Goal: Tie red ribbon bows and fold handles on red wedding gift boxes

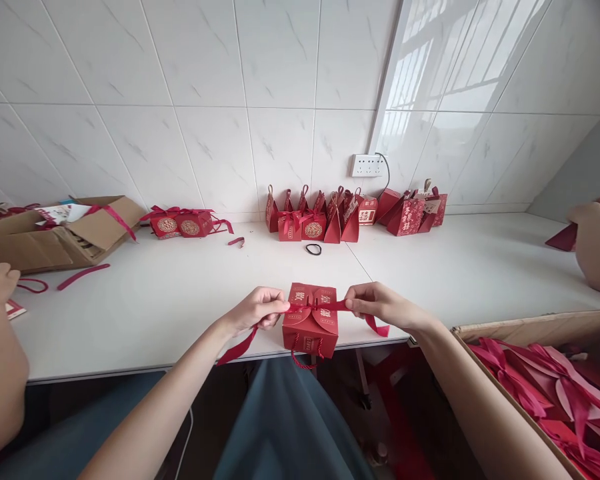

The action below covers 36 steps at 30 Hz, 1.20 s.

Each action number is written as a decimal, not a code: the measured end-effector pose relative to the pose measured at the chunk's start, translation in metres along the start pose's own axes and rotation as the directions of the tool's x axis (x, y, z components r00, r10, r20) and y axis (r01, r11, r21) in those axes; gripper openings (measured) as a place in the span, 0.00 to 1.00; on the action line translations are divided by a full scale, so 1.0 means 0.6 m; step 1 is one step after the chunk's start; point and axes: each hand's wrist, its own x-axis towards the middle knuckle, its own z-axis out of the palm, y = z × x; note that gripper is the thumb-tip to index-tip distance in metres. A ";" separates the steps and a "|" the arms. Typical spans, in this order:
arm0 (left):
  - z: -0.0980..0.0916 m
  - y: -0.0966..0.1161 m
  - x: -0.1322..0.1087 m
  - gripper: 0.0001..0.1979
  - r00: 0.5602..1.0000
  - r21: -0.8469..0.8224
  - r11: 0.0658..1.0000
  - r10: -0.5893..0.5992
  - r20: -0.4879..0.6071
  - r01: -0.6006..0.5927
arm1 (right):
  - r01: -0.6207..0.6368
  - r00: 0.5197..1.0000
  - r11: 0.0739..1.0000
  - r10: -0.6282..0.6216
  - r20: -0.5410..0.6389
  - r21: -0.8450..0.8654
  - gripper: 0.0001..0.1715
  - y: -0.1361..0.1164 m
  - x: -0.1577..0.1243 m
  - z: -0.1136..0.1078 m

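A red gift box (310, 333) with gold characters sits at the table's front edge before me, its flaps folded shut on top. A dark red ribbon (334, 307) runs across its top, crossed at the middle. My left hand (261, 308) pinches one end at the box's left side, and a tail hangs below the fingers. On the other side my right hand (377, 305) pinches the opposite end, its tail curling down onto the table. The ribbon is stretched taut between both hands. A twisted red cord handle (304, 363) droops from the box's near face.
Several small red boxes (314, 228) line the wall, with more (413, 215) further right. Two ribboned boxes (183, 223) lie left of them, beside a cardboard carton (55, 233). An open carton (535, 327) of ribboned boxes stands at right. Other people's arms (597, 240) show at both sides.
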 end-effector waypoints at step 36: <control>0.063 0.115 -0.031 0.12 0.948 0.833 0.527 0.317 -0.010 -0.167 | 0.183 0.928 0.975 -0.214 -0.306 -0.129 0.07 -0.012 0.034 0.099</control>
